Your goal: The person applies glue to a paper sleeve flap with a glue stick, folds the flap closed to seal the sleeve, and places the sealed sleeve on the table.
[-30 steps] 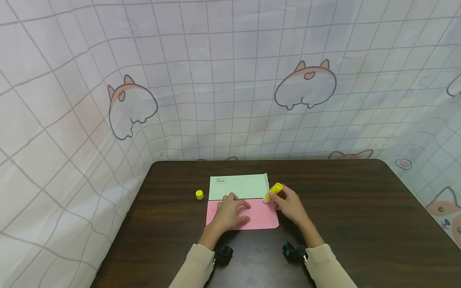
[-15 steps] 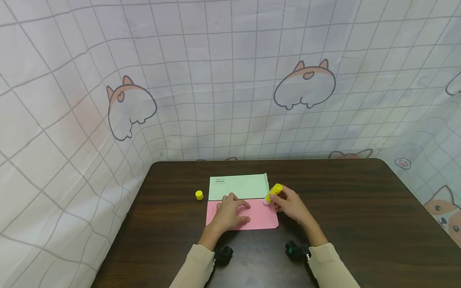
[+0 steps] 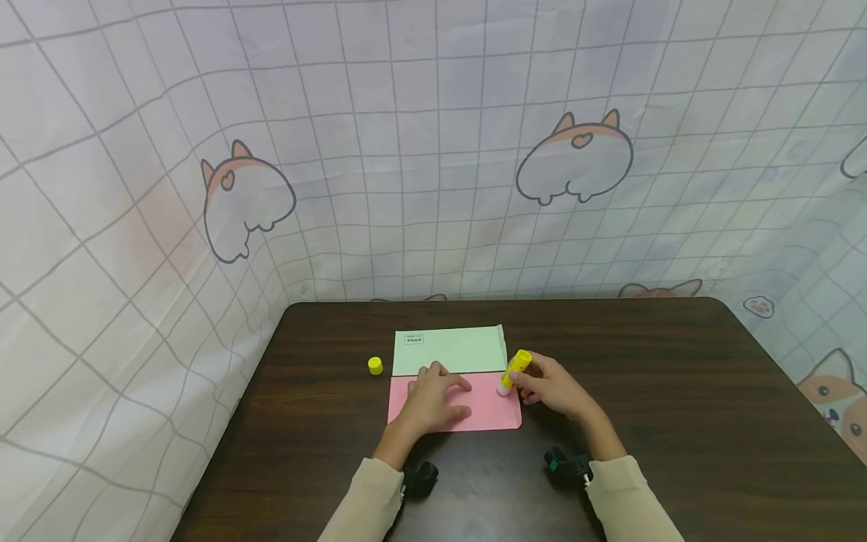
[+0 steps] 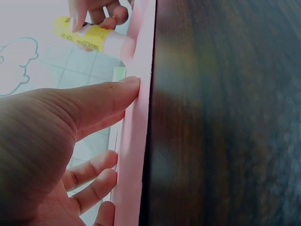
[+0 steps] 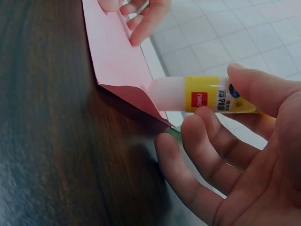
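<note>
a left hand [image 3: 433, 403] lies flat, fingers spread, on pink paper [image 3: 484, 410] on a desk [image 3: 677, 421], while beside it the right hand [image 3: 552, 388] pinches a yellow glue stick [image 3: 515, 370], tip at the paper's right edge.

Landmark: the near envelope [image 3: 454, 403], lying flat on the table [image 3: 650, 421], towards its middle. Directly behind, edge to edge: a second envelope [image 3: 448, 351], touching along the near one's far side. Left of that far edge, apart on the table: a small cap [image 3: 375, 366]. On the near envelope's left half: the left hand [image 3: 432, 399], pressing down with fingers spread. At the near envelope's right end: the right hand [image 3: 550, 388], holding a glue stick [image 3: 514, 371] tilted, tip down on the envelope's right edge, upper end leaning away to the right. Beyond the table's far and left sides: a hanging cloth backdrop [image 3: 433, 150].
</note>
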A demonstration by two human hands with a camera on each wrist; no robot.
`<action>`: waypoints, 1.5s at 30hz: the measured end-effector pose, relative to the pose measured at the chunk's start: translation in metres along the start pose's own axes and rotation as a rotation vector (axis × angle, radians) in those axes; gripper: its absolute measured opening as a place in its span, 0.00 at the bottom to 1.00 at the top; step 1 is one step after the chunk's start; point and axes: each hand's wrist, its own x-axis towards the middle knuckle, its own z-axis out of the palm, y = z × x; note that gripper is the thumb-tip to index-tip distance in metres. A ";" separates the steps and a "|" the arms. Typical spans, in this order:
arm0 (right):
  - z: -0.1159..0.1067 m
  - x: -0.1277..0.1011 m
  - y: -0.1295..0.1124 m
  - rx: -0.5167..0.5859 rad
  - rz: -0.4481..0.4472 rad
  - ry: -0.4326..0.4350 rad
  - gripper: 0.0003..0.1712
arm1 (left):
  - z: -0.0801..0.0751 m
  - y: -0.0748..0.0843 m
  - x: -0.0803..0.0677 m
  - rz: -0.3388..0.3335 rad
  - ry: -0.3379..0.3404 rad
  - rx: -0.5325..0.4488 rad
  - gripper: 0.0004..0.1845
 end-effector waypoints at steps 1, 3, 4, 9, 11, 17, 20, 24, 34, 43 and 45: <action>-0.001 0.000 0.000 -0.004 -0.003 -0.011 0.19 | 0.000 0.000 0.000 0.002 0.001 0.002 0.20; -0.002 -0.001 -0.001 -0.013 -0.002 -0.025 0.20 | 0.000 0.000 0.000 0.005 0.002 0.004 0.20; -0.002 -0.002 -0.001 -0.018 0.000 -0.030 0.20 | 0.000 0.000 0.000 0.006 0.003 0.005 0.20; -0.005 -0.003 -0.001 -0.049 0.005 -0.062 0.21 | 0.000 -0.001 0.001 0.007 0.005 0.001 0.20; -0.007 -0.003 0.000 -0.054 0.000 -0.079 0.20 | 0.000 -0.001 0.001 0.004 0.004 -0.002 0.20; -0.009 -0.004 0.000 -0.036 0.000 -0.116 0.19 | 0.001 -0.001 0.001 0.000 0.002 -0.006 0.20; -0.009 -0.004 0.000 -0.050 -0.006 -0.131 0.18 | 0.000 0.000 0.001 -0.001 0.003 -0.003 0.20; -0.009 -0.006 0.000 -0.051 -0.021 -0.154 0.16 | 0.000 0.000 0.001 -0.003 0.005 -0.004 0.20; -0.012 -0.007 0.001 -0.047 -0.060 -0.231 0.15 | 0.000 0.000 0.000 -0.002 0.007 -0.002 0.20; -0.013 -0.005 0.004 -0.054 -0.075 -0.270 0.14 | 0.001 0.000 0.000 -0.008 0.000 -0.009 0.20; -0.013 -0.005 0.005 -0.055 -0.079 -0.278 0.14 | 0.000 0.000 0.000 -0.009 -0.001 -0.010 0.20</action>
